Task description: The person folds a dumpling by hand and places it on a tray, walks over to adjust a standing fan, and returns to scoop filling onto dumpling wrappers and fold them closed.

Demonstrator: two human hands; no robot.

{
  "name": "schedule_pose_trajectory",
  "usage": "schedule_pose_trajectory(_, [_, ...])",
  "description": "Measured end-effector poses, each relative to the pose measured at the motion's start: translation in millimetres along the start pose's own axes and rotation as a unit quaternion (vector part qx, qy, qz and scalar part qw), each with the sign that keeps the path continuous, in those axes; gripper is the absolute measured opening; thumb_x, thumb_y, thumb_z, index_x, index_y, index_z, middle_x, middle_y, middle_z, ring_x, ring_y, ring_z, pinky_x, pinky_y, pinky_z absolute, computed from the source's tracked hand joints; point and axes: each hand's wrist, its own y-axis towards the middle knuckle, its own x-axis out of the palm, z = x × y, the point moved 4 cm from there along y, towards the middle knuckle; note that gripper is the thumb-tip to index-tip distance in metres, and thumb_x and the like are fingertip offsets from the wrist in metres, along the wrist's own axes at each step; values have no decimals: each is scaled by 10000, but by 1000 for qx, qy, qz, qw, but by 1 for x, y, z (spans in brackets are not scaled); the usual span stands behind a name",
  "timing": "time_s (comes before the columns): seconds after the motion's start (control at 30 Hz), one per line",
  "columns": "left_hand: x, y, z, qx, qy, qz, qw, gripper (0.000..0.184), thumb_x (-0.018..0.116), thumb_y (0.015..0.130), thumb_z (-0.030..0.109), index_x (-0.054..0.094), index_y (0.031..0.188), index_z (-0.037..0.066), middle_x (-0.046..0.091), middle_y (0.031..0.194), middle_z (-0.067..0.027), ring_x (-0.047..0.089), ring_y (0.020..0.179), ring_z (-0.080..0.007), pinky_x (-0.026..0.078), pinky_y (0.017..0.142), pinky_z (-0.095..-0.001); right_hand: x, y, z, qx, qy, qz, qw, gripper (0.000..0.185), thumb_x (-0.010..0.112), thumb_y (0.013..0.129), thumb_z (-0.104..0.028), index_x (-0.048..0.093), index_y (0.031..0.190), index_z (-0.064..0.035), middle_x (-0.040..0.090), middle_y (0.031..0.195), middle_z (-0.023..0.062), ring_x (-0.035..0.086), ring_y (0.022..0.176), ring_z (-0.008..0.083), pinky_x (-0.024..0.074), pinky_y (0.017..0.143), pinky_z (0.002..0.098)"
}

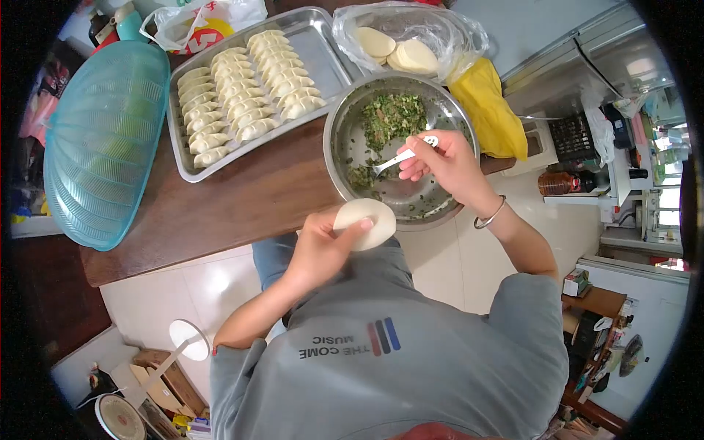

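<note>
In my left hand (323,249) lies a round dumpling wrapper (370,220), pinched under the thumb near the bowl's front rim. My right hand (447,169) grips a spoon (400,158) by its white handle, and the spoon's head is down in the green filling (361,176). That filling sits in a wide metal bowl (334,158), with a larger heap (394,121) toward the far side. Behind the bowl, a clear plastic bag (462,37) holds a stack of more round wrappers (412,56).
A metal tray (312,33) with rows of folded dumplings (242,99) stands left of the bowl on the wooden table (242,198). A teal mesh food cover (106,147) is at the far left. A yellow cloth or bag (488,110) hangs by the bowl's right side.
</note>
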Motion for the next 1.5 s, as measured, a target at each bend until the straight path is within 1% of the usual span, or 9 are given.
schedule_pose_trajectory(0.27, [-8, -6, 31, -47, 29, -32, 998, 224, 638, 919, 134, 674, 1056, -39, 706, 900, -49, 620, 809, -74, 508, 714, -236, -20, 5, -10, 37, 113, 11, 993, 323, 572, 956, -296, 650, 1006, 13, 675, 829, 87, 663, 778, 145, 528, 702, 259])
schedule_pose_trajectory(0.37, [-6, 2, 36, -9, -25, 1, 1000, 237, 634, 920, 129, 654, 1094, -30, 701, 950, -61, 631, 841, -93, 518, 753, -253, -29, 1, -22, -38, 150, 36, 987, 326, 570, 957, -297, 649, 1013, 14, 671, 818, 81, 645, 734, 133, 519, 687, 256])
schedule_pose_trajectory(0.5, [-4, 14, 47, -47, -153, 16, 987, 416, 579, 945, 143, 461, 1325, 24, 617, 1153, -67, 597, 1040, -134, 506, 860, -279, -37, -9, -32, -63, 167, 50, 983, 323, 560, 964, -284, 647, 1019, 22, 672, 804, 81, 642, 715, 132, 517, 664, 257])
schedule_pose_trajectory(0.63, [-1, 24, 54, -62, -294, 39, 953, 375, 538, 955, 123, 459, 1299, -4, 632, 1101, -89, 643, 985, -148, 560, 811, -265, -37, -19, -34, -86, 190, 39, 977, 303, 548, 972, -252, 643, 1028, 30, 677, 793, 92, 640, 684, 139, 515, 643, 264])
schedule_pose_trajectory(0.7, [0, 27, 51, -86, -367, -59, 924, 381, 532, 961, 149, 467, 1303, -6, 615, 1160, -82, 596, 1086, -159, 493, 953, -286, -37, -22, -33, -98, 193, 43, 975, 296, 547, 973, -241, 642, 1030, 34, 680, 792, 96, 640, 676, 143, 515, 639, 266])
schedule_pose_trajectory(0.83, [12, 33, 54, -53, -315, -39, 947, 354, 478, 985, 190, 483, 1254, -41, 630, 1111, -106, 661, 959, -167, 578, 798, -248, -34, -27, -30, -122, 213, 69, 967, 284, 544, 975, -230, 635, 1035, 32, 684, 837, 114, 646, 678, 153, 520, 638, 277])
schedule_pose_trajectory(1.2, [15, 39, 59, -59, -330, 28, 942, 420, 405, 1012, 306, 472, 1287, -5, 620, 1175, -115, 644, 1016, -168, 548, 848, -278, -34, -31, -26, -151, 226, 96, 958, 272, 536, 978, -226, 626, 1038, 24, 681, 888, 128, 656, 687, 161, 535, 641, 287])
schedule_pose_trajectory(1.33, [15, 41, 57, -66, -338, 33, 938, 405, 415, 1009, 278, 471, 1281, -17, 621, 1170, -112, 645, 1010, -169, 550, 846, -278, -33, -32, -23, -179, 214, 117, 953, 283, 522, 985, -218, 618, 1043, 41, 681, 865, 138, 658, 686, 172, 539, 646, 287])
schedule_pose_trajectory(1.5, [15, 43, 59, -38, -353, 2, 935, 369, 435, 1002, 231, 480, 1250, -38, 582, 1218, -120, 593, 1105, -195, 503, 955, -326, -22, -41, -28, -233, 116, 149, 954, 267, 497, 994, -173, 621, 1032, 60, 680, 856, 146, 671, 692, 192, 541, 658, 291])
